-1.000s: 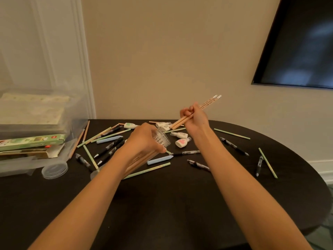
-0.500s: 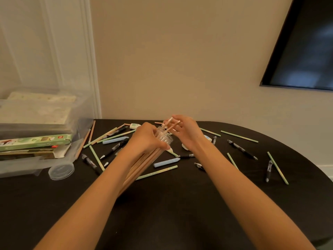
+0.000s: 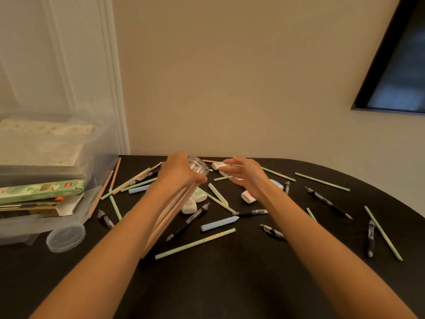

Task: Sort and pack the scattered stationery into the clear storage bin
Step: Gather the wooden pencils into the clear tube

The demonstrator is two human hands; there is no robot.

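Head view: my left hand is wrapped round the clear tube of wooden pencils, above the table. My right hand hangs just beside it, fingers loosely spread, holding nothing I can make out. The clear storage bin sits at the far left. The tube is uncapped (what looks like its lid lies by the bin), so tipping it mouth-down could spill the pencils. The print on the green box inside the bin is too blurred to read.

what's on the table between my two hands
Head view: a small white correction tape and a green pencil lie between the left hand, gripping the clear tube, and the right hand.
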